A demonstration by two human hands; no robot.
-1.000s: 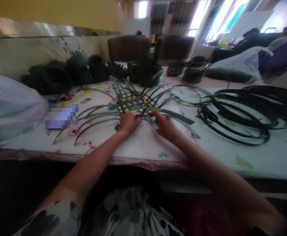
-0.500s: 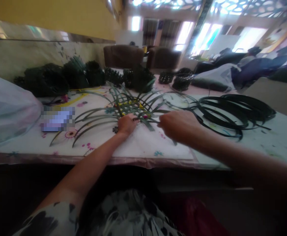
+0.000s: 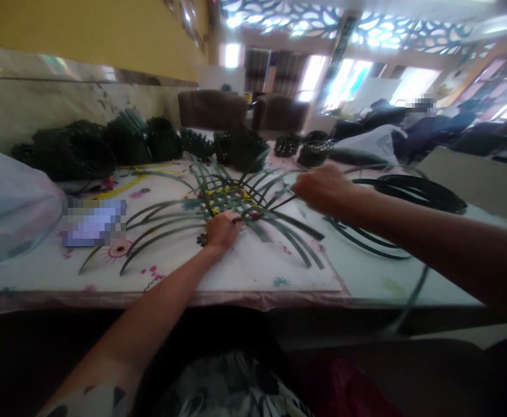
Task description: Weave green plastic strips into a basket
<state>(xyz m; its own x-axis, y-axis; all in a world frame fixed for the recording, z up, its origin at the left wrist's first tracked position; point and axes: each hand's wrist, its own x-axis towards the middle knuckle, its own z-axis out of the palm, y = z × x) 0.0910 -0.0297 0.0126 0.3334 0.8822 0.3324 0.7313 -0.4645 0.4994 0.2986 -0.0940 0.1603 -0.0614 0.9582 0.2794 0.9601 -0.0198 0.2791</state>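
**Strip weave on floral surface**

The left hand (image 3: 222, 230) lies on the near edge of the woven strip base (image 3: 230, 194), mid-surface (image 3: 253, 272). Its fingers are curled; whether they pinch cannot be told. The right hand (image 3: 323, 188) is raised just right of the weave, grip pinching one green strip (image 3: 285, 202). Coiled strips (image 3: 414, 194) lie beyond.

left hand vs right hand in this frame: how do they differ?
Height: left hand rests on the table at the near edge of the woven strips; right hand is raised above the table, further right. Grip: right hand is closed on one green strip that runs out of the woven strips; left hand presses down, and whether it pinches anything cannot be told. Shared: both bare, both touching the woven strips.
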